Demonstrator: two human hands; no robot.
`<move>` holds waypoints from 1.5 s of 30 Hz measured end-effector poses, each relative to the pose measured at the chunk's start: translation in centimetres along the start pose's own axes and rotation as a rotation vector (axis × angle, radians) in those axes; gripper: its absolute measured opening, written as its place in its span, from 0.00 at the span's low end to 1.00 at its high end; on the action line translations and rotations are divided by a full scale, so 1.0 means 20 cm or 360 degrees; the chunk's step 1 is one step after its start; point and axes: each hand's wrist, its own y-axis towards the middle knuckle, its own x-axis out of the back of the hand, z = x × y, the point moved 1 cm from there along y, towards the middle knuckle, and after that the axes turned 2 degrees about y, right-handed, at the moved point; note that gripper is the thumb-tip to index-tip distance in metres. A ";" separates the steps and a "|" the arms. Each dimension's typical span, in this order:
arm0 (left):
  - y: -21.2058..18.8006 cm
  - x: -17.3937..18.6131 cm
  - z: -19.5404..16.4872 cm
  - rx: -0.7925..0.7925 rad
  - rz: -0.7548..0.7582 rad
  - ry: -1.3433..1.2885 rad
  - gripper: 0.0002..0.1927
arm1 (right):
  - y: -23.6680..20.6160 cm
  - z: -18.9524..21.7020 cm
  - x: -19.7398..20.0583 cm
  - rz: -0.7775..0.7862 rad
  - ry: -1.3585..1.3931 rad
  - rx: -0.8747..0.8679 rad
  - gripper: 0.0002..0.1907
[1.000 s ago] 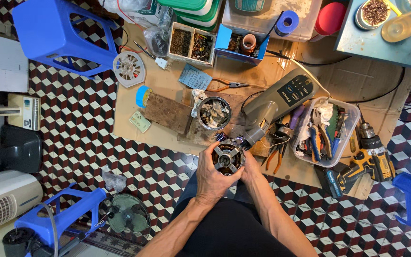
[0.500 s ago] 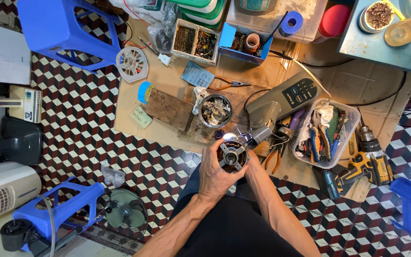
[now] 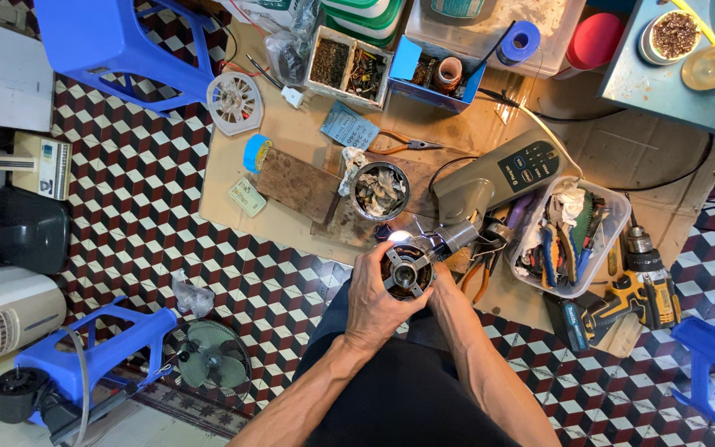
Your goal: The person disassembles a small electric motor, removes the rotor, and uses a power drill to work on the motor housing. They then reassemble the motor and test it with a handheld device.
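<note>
Seen from above, a person holds a small round electric motor (image 3: 407, 273) over their lap, near the edge of a cardboard mat (image 3: 291, 223) on a patterned tiled floor. The left hand (image 3: 378, 298) is wrapped around the motor's left side; the right hand (image 3: 440, 285) grips its right side, mostly hidden. Just beyond sit a metal bowl (image 3: 381, 190) of scraps and a clear tub of tools (image 3: 568, 228)

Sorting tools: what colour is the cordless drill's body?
Yellow and black, the cordless drill in the head view.
</note>
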 end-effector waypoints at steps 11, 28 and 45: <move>0.01 -0.02 0.05 0.0030 0.0069 -0.0036 0.48 | -0.08 0.07 -0.12 -0.0092 0.0007 0.0026 0.11; 0.02 -0.02 0.06 -0.0025 0.0032 0.0018 0.49 | -0.07 0.06 -0.18 0.0113 -0.0002 0.0055 0.13; 0.04 -0.02 0.05 -0.0046 0.0022 -0.0050 0.50 | -0.04 0.04 -0.19 0.0398 -0.0095 0.0131 0.15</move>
